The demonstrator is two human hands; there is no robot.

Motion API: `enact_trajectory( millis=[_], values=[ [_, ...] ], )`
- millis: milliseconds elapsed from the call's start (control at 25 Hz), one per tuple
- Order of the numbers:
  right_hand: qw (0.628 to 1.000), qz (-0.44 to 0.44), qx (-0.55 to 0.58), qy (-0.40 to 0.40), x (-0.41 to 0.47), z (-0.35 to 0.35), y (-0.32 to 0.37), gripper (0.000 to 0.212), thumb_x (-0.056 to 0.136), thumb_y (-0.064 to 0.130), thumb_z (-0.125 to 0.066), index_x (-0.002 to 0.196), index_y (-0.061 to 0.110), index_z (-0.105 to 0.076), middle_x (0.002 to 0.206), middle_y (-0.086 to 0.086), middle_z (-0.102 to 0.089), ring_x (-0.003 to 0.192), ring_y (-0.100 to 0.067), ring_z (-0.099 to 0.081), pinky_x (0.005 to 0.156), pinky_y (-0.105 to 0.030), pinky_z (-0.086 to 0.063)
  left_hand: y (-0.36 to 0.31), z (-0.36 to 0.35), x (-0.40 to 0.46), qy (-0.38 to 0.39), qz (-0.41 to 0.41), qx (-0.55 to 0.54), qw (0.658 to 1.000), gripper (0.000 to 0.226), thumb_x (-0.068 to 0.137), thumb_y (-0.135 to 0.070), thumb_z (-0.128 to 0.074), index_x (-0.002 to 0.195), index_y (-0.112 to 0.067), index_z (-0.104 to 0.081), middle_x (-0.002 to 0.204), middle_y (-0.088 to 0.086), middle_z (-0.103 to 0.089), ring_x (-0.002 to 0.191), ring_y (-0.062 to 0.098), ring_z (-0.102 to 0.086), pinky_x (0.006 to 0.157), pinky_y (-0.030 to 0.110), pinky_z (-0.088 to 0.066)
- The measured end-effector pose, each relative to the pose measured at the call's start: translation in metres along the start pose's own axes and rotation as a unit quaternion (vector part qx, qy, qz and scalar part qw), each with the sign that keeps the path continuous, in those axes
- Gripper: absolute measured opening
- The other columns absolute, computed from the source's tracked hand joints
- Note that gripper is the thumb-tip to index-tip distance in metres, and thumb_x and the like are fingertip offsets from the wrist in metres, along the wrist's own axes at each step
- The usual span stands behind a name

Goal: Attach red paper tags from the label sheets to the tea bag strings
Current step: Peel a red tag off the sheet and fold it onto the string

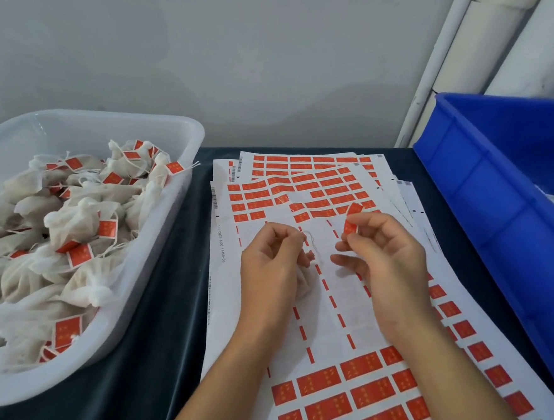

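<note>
Pinching a red tag in the right hand (left hand holds the string).

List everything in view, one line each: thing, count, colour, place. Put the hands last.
white tub: one, translucent white, left on the table.
tagged tea bags: a heap, too many to count, white with red tags, inside the white tub.
label sheets: a fanned stack, count unclear, white with rows of red tags, centre of the table.
blue bin: one, blue, right edge.
table: one, dark cover, under everything.
pipes: several, white, upper right against the wall.
tea bag: one, white, held at the left hand, its string looping up.
red tag: one, red, pinched in the right hand's fingers.
left hand: grips the tea bag above the sheets.
right hand: pinches the red tag above the sheets.
</note>
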State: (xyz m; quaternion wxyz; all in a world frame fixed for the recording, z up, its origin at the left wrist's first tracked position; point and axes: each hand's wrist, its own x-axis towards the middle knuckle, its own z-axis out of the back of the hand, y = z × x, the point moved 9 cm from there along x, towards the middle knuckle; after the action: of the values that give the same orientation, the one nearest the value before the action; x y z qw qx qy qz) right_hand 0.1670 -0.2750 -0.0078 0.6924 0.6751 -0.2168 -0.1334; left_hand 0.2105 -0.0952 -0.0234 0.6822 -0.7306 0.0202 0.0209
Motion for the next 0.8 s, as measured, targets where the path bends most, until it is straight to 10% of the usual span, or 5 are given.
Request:
enact_trajectory(
  millis=[800],
  values=[
    [0.957,0.162,-0.237,0.04,-0.009,-0.013,0.024,0.011,0.091,0.048,-0.063,0.101,0.044,-0.064,0.107,0.03,-0.059,0.105,0.005,-0.06,0.079,-0.006,-0.052,-0.003,-0.007,-0.002,0.049,-0.019,0.019,0.998,0.02,0.101,-0.025,-0.064,0.083,-0.03,-0.071,0.077,-0.001,-0.071,0.074,0.017,-0.071,0.074,0.03,-0.065]
  ],
)
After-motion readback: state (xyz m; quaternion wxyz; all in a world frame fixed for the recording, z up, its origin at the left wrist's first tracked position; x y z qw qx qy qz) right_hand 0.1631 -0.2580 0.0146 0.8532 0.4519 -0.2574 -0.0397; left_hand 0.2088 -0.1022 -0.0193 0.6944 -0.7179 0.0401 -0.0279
